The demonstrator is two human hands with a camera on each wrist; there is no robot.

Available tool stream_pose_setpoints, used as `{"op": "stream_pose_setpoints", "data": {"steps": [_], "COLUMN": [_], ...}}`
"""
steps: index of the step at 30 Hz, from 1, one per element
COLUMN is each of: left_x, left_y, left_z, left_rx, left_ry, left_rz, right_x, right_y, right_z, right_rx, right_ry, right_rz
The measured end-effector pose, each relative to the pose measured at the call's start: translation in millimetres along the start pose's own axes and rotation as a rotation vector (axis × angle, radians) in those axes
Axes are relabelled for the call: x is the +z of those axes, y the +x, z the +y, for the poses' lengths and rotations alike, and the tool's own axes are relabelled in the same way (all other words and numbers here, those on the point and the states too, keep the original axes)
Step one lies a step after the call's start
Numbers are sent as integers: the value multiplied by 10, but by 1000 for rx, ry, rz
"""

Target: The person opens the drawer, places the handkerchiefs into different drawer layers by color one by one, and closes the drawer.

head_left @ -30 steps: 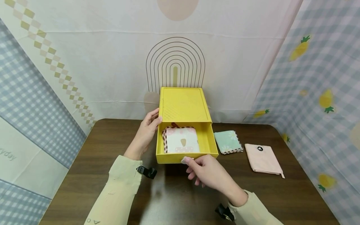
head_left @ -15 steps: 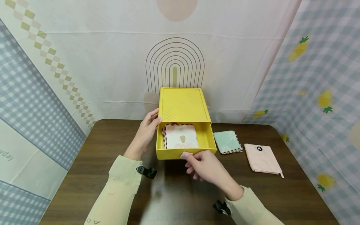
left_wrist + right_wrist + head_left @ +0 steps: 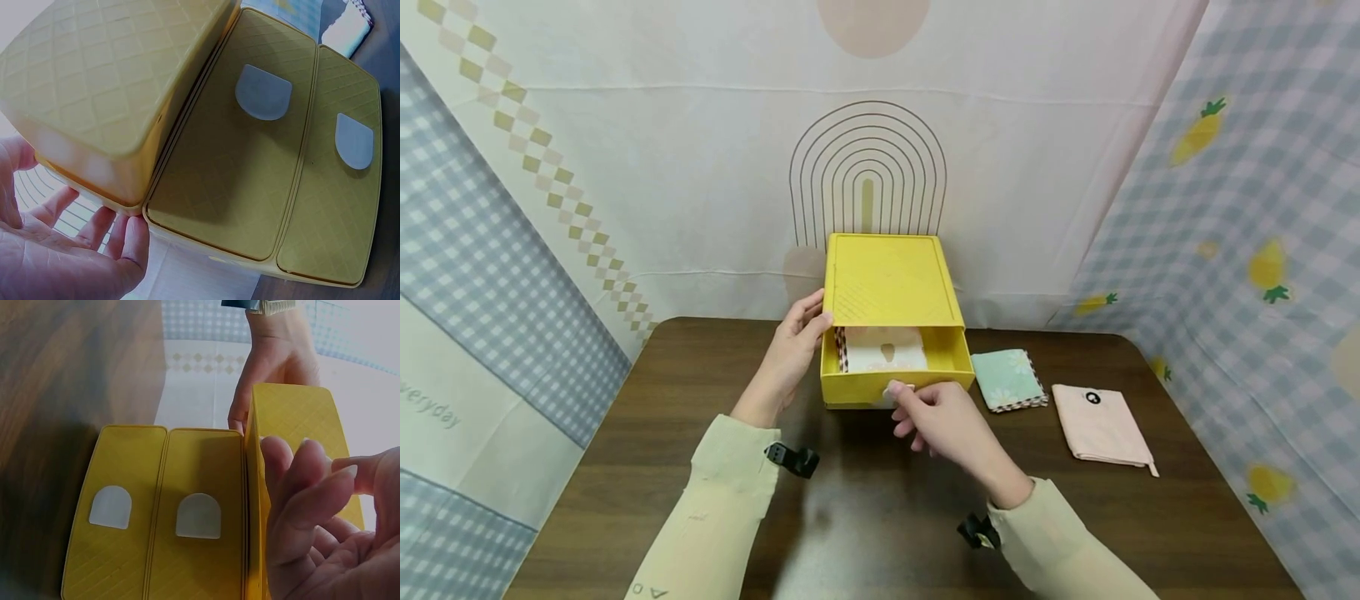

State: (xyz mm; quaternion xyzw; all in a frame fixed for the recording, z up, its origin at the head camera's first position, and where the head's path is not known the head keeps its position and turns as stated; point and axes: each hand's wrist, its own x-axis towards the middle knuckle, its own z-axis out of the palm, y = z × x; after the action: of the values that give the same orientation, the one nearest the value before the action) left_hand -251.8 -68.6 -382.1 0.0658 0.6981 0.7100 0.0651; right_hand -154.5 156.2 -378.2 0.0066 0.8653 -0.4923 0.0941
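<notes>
Blue-and-white gingham hanging (image 3: 497,217), at far left; dark wood-grain table (image 3: 692,375), spanning the lower view; pale sleeve (image 3: 707,500) with black wrist device (image 3: 793,459); left hand (image 3: 790,342), thumb at the upper front corner of the yellow cabinet (image 3: 891,279), fingers loosely extended and touching its left side, not wrapped round anything; said cabinet, upright at the back of the table, near the white backdrop (image 3: 715,183) with its line-drawn arch; top drawer (image 3: 853,389) of same, pulled partly out; folded white cloth (image 3: 867,354) with checked edging, lying inside toward the left, its rear portion under the cabinet top; two lower drawers (image 3: 206,187), pushed in, each with a pale tab; white tab (image 3: 888,397) on the top drawer's front, largely hidden by the right hand (image 3: 951,421), which pinches it between thumb and curled fingers; folded mint cloth (image 3: 1009,379), just right of the cabinet; folded pink cloth (image 3: 1101,423), with round black badge, farther right, apart from the mint one
</notes>
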Motion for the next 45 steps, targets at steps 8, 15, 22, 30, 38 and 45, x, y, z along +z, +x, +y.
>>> {"op": "stream_pose_setpoints", "data": {"steps": [8, 15, 22, 30, 38, 45], "left_x": [4, 9, -5, -14, -19, -4], "left_y": [1, -6, -5, -4, 15, -14], "left_z": [-25, -29, -45, -54, -78, -40], "left_rx": [16, 31, 32, 44, 51, 50], "left_ry": [5, -5, -16, -20, -22, -27], "left_rz": [8, 11, -3, -18, -22, -21], "right_x": [-1, -12, -29, -58, -87, -80], "right_y": [91, 186, 307, 476, 606, 616], "right_z": [-17, -36, -71, -133, -170, -159], "right_rx": [5, 2, 5, 13, 45, 55], "right_ry": [35, 30, 44, 59, 58, 69], "right_rz": [21, 29, 36, 39, 35, 34]}}
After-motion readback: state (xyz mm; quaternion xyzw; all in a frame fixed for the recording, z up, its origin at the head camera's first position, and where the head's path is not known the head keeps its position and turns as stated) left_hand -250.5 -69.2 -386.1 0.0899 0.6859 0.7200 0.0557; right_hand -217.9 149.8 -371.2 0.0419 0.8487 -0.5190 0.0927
